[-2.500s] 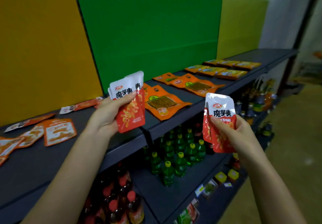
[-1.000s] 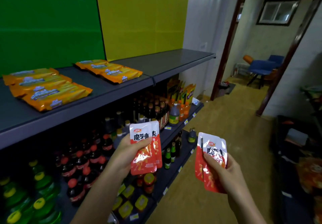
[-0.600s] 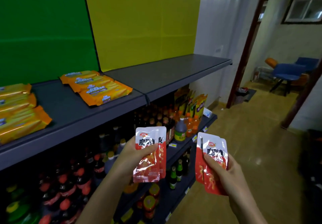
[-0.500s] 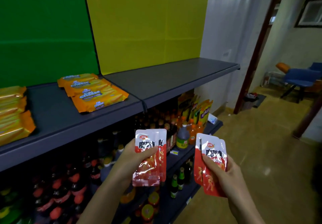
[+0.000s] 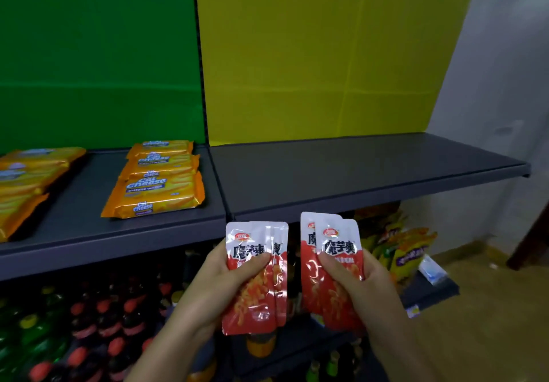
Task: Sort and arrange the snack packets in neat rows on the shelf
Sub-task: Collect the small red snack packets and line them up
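My left hand (image 5: 217,289) grips a small stack of red and white snack packets (image 5: 255,277), thumb across their front. My right hand (image 5: 359,286) holds a second stack of the same red and white packets (image 5: 332,268). Both stacks are upright, side by side, just below the front edge of the dark grey top shelf (image 5: 356,173). The shelf section behind the yellow panel is bare. A pile of orange cheese wafer packs (image 5: 157,179) lies on the section to the left.
More orange wafer packs (image 5: 26,179) lie at the far left of the shelf. Below are bottles with red and green caps (image 5: 74,322) and yellow snack bags (image 5: 401,248) on a lower shelf. A grey wall (image 5: 505,114) ends the shelf on the right.
The view has swung from the left shelf sections to the bare right section, now close in front. Both hands kept their packets and have come closer together, raised toward the shelf edge.
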Available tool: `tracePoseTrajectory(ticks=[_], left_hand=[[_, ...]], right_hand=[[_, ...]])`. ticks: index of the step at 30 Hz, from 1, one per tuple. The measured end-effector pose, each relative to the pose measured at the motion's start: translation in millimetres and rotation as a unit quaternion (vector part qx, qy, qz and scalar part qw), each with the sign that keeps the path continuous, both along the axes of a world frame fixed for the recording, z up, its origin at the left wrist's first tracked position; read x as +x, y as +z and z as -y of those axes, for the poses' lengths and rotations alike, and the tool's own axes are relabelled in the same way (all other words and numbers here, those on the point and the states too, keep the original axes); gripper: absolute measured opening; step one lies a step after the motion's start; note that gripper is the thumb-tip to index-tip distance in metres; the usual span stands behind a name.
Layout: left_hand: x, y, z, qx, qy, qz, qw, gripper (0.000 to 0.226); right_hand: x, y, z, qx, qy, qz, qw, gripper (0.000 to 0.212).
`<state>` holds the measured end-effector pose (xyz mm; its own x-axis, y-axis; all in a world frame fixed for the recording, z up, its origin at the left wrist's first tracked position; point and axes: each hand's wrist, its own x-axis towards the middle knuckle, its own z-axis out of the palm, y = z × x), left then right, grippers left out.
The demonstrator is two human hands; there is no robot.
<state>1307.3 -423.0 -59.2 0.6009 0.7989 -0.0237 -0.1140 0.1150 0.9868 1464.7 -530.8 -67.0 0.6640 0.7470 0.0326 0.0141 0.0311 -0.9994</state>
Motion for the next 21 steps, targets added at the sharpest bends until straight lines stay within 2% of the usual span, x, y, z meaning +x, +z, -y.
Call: tracePoseTrajectory(ticks=[4, 12, 16, 19, 21], left_hand=[[13, 14, 4, 0.007, 0.048, 0.021, 0.999, 0.027], [10, 39, -15, 0.041, 0.131, 0.037, 0.99, 0.028], [-1, 49, -46, 0.064, 0.187, 0.035, 0.98, 0.027], [-17, 66, -74, 0.11, 0.232, 0.026, 0.966, 0.026], [-27, 77, -92, 0.136, 0.264, 0.031, 0.954, 0.026]], right_hand=[[-1, 19, -26, -0.01, 0.046, 0.054, 0.997, 0.027], [-10, 48, -79, 0.023, 0.138, 0.117, 0.983, 0.02], [-9, 62, -114, 0.045, 0.132, 0.189, 0.972, 0.019], [4, 74, -155, 0.061, 0.17, 0.149, 0.972, 0.006], [17, 77, -191, 0.032, 0.175, 0.124, 0.976, 0.004]])
